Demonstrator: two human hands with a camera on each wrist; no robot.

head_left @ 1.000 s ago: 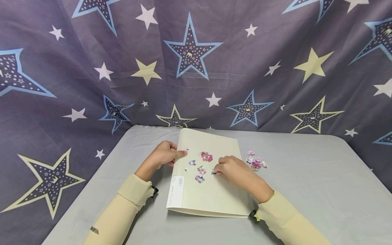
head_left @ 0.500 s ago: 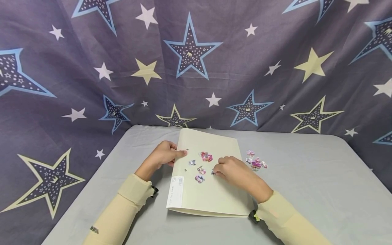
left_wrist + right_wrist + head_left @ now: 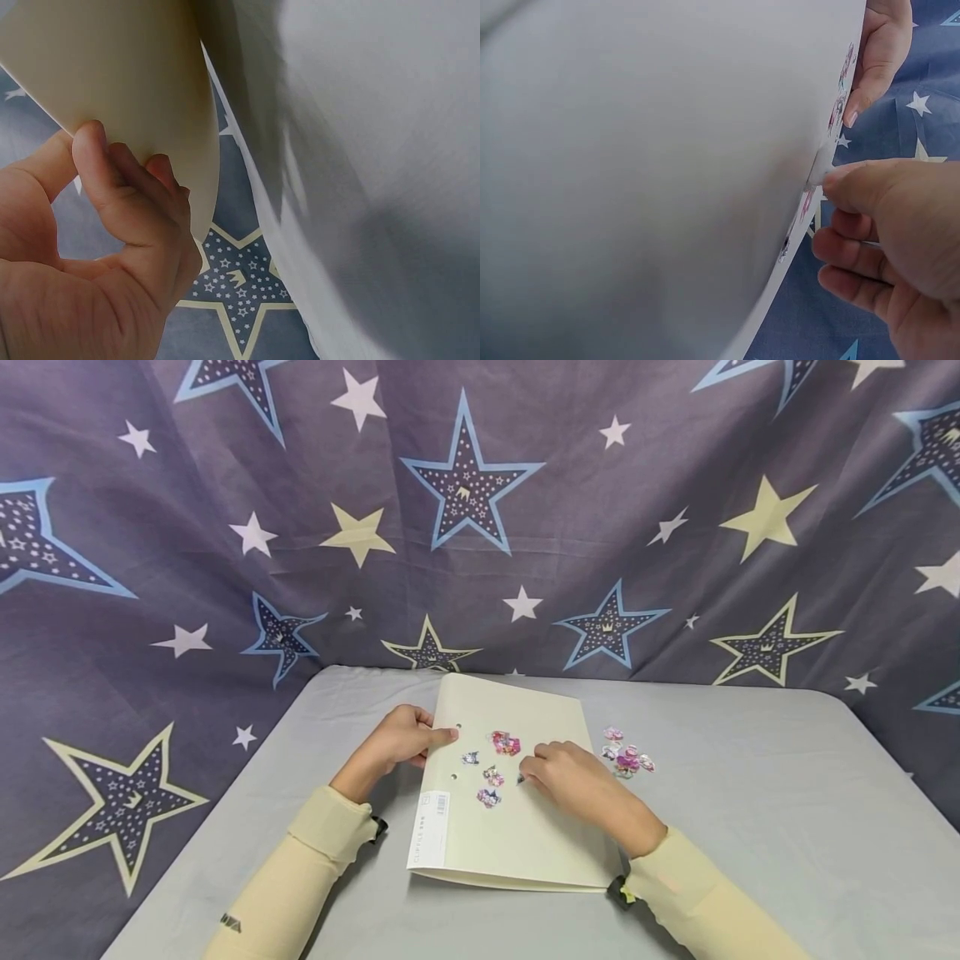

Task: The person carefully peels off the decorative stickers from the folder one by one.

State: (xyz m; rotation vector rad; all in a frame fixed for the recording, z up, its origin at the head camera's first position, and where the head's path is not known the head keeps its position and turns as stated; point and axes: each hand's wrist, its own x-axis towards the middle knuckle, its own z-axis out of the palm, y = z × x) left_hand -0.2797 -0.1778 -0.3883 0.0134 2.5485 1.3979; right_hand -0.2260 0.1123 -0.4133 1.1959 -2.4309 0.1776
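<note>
A cream clip file [image 3: 540,852] lies on the table with colourful stickers [image 3: 506,743] on its cover. My left hand [image 3: 405,737] grips its spine edge, thumb on top. In the left wrist view the fingers [image 3: 142,180] curl under the cream sheet [image 3: 150,82]. Over the cover's middle, my right hand [image 3: 566,777] pinches a small dark sticker [image 3: 521,780], mostly hidden by the fingers. In the right wrist view, thumb and forefinger hold a whitish piece [image 3: 822,165] against the cover, and the other fingers are curled.
Right of the file, a loose cluster of pink and purple stickers [image 3: 628,760] lies on the grey tablecloth [image 3: 750,793]. A white label [image 3: 431,831] sits at the file's lower left. Behind the table hangs a star-patterned curtain [image 3: 570,510].
My right hand has shifted slightly left across the cover with the small sticker. The left hand and the file have stayed put.
</note>
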